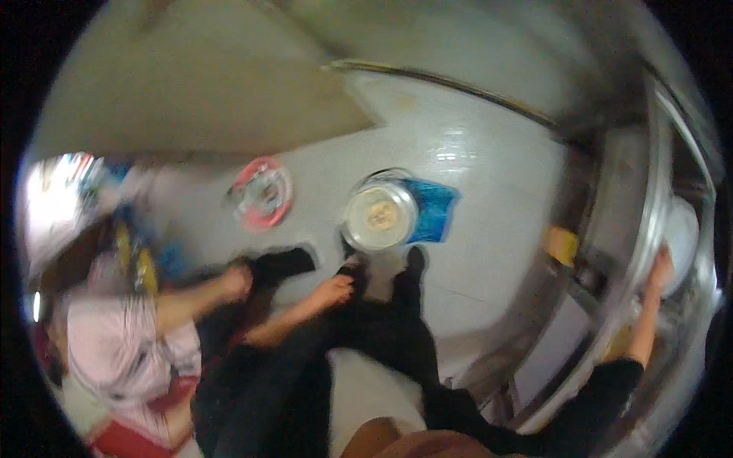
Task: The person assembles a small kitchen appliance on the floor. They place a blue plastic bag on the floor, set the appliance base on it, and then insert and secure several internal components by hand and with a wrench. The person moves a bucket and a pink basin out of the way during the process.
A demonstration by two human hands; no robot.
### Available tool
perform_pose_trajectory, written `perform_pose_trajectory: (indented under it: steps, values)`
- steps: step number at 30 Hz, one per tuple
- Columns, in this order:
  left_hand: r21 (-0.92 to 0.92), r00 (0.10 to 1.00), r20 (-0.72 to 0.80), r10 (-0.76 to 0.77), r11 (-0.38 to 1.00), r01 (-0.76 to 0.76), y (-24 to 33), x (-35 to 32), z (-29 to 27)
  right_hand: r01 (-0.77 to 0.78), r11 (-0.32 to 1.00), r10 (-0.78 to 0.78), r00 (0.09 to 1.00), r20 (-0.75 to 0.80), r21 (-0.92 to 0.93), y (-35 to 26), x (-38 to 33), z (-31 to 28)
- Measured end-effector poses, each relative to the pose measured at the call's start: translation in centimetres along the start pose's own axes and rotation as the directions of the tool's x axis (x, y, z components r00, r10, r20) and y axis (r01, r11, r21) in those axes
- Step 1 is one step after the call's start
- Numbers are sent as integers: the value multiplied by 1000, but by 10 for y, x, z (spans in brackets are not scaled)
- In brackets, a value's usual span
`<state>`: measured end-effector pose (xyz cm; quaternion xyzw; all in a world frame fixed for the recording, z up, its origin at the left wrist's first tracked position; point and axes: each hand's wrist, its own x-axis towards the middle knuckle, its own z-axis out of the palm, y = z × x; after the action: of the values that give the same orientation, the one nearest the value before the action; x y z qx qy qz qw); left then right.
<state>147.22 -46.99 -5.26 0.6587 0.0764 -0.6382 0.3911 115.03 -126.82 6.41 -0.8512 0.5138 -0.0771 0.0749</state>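
White dish (682,243) is seen well right of the round metal pan (357,227), its left edge apparently touched by the right hand (660,269). The left hand (334,291) is held just nearside of the pan; neither hand's grip can be told through blur.

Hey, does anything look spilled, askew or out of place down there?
Nothing looks plainly spilled or damaged, though blur hides fine detail. One mildly odd thing: the round metal bowl, holding something pale, sits low by the feet, where it might get kicked. A blue sheet sticks out at its right.
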Motion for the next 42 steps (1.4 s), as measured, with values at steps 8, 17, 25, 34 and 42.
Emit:
perform_pose_trajectory:
  steps: [8,17,25,34,42]
  values:
    - [98,979,-123,-165,979,177,-29,11,24,-163,934,167,986,-17,-318,160,29,35]
    - [-21,986,-95,-135,991,134,-44,25,44,-280,836,204,957,-208,-472,163,-10,-31]
    - [-234,976,-183,-118,969,73,-64,32,-30,-303,891,9,758,-653,-339,47,-68,-85]
    - [-476,916,-317,-245,877,70,-100,94,-187,63,941,-158,950,269,333,-327,-196,116]
    - [-423,975,-171,-144,904,60,-107,101,-153,-699,532,105,615,781,479,-492,-339,329]
